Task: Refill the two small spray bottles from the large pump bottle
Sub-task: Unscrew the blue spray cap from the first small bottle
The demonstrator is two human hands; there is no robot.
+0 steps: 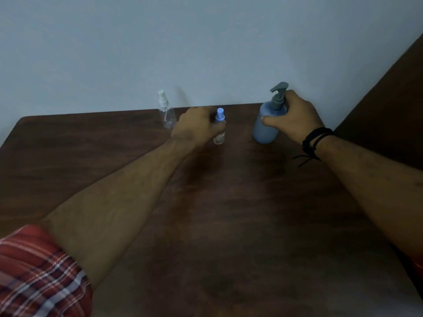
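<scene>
At the far edge of the dark wooden table (217, 213), our left hand (194, 126) wraps around a small clear spray bottle with a blue cap (220, 126), standing upright. At three o'clock from it, our right hand (295, 115) grips the neck of the large blue pump bottle (266, 126). A second clear spray bottle with a white cap (166, 110) stands untouched at ten o'clock.
</scene>
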